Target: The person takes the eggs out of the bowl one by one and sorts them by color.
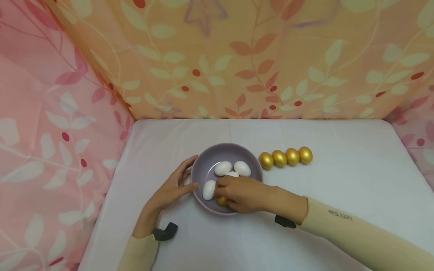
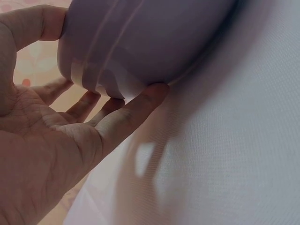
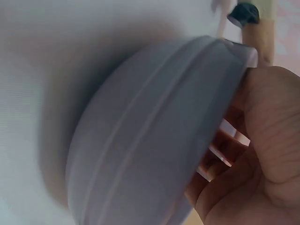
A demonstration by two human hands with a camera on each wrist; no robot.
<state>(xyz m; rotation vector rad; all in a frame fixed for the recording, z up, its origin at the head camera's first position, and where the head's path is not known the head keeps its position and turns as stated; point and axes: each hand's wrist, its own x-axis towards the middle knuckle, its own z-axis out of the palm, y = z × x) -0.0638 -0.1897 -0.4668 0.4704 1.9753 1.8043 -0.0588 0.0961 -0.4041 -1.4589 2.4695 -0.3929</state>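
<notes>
In the head view, a lilac bowl point(image 1: 226, 151) is seen on a white table point(image 1: 339, 180), near its middle. White eggs point(image 1: 222, 168) lie inside the bowl. The right hand point(image 1: 241, 193) is reached over the near rim, and a gold egg point(image 1: 221, 200) is pinched under its curled fingertips, low in the bowl beside one white egg. The left hand point(image 1: 171, 190) is laid against the bowl's left side, with fingers straight and spread, their tips touching the outer wall. A row of four gold eggs point(image 1: 286, 157) is lined up just right of the bowl, each touching the next. Leaf-patterned cloth point(image 1: 237, 56) is hung behind and at both sides.

In the left wrist view, the bowl's outer wall point(image 2: 140, 42) is shown close, with the left hand point(image 2: 51, 140) opened wide beside it; the thumb is set on the rim above and one fingertip point(image 2: 152, 93) is pressed at the base, where the bowl meets the table.

In the right wrist view, the bowl's ridged wall point(image 3: 150, 140) fills the picture, and the right palm point(image 3: 262, 154) is seen over the rim. The fingers are mostly hidden here, so their grip cannot be told from this view.
</notes>
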